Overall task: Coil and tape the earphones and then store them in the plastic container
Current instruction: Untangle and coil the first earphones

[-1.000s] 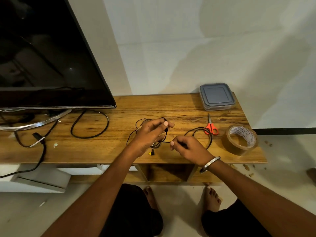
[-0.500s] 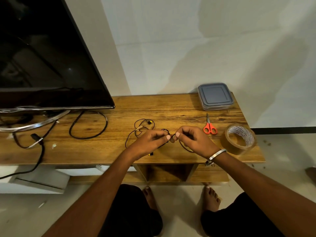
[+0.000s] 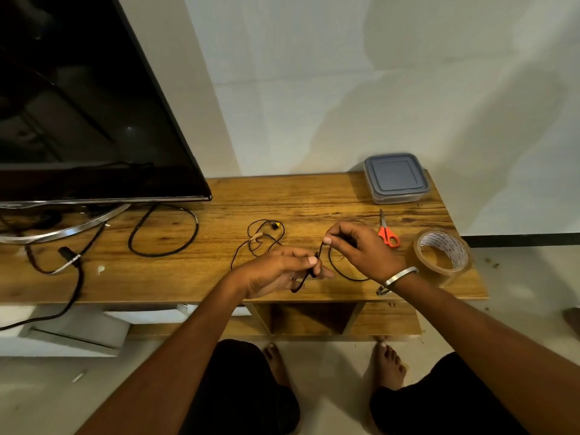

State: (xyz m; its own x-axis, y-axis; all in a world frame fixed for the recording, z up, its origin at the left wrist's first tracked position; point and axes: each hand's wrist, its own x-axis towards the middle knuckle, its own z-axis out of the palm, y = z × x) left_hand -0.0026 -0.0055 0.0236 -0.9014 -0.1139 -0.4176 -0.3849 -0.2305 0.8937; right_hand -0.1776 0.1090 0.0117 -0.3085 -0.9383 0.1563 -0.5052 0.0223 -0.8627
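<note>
Pinching the black earphones [image 3: 266, 237] cord at centre frame with both hands, just above the front edge of the wooden TV stand [image 3: 282, 196]. Left hand [image 3: 276, 271], lower and left of centre, curling thumb and fingers round a short doubled stretch of cord, one small loop hanging below the fingers. Right hand [image 3: 361, 249], slightly higher and to the right, nipping the same cord between thumb and forefinger, other fingers curled; metal bangle [image 3: 397, 279] sitting on that wrist. Trailing from the grips: one loop sagging below and between the hands, the rest of the cord lying in loose tangles on the wood just left of and above centre, earbuds among them. Sitting closed at the upper right corner of the stand: the plastic container [image 3: 396, 178], grey lid on, well apart from the hands. Lying below it, red-handled scissors [image 3: 388, 231], just beside the right hand. Standing tilted at the right edge, a roll of brown tape [image 3: 442, 255]. Filling the upper left, a dark television [image 3: 78, 105], thicker black cables [image 3: 163, 230] looping beneath it.
</note>
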